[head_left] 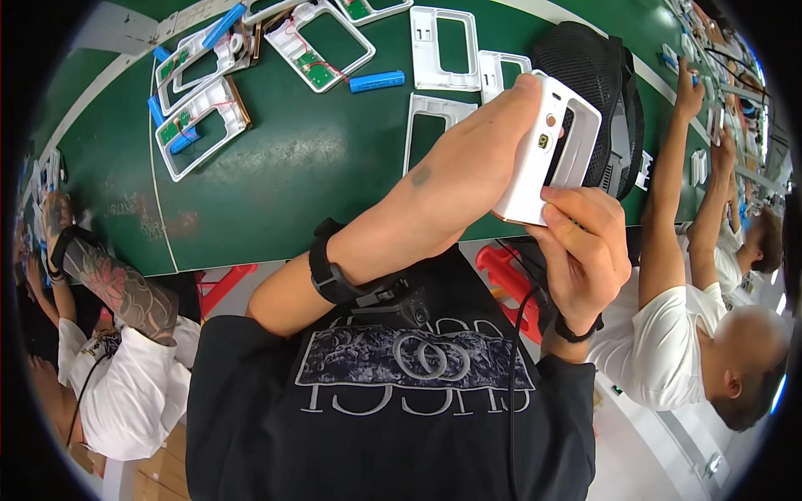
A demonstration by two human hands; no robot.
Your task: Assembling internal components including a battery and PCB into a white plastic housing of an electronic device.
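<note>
Both hands hold a white plastic housing [526,185], tilted above the right part of the green table. It has a rectangular opening and small ports along one narrow side. My left hand [493,138] reaches across and is closed on its upper left side; most of those fingers are hidden behind it. With thumb and bent fingers, my right hand [589,246] grips the lower end. Just behind the held piece, empty white frames [445,79] lie on the table.
A black mesh bag [576,52] stands right behind the held housing. Housings with green circuit boards [314,70] and blue cylindrical cells [376,81] lie along the far side and far left of the green table [276,200]. Co-workers sit at left and right [668,342].
</note>
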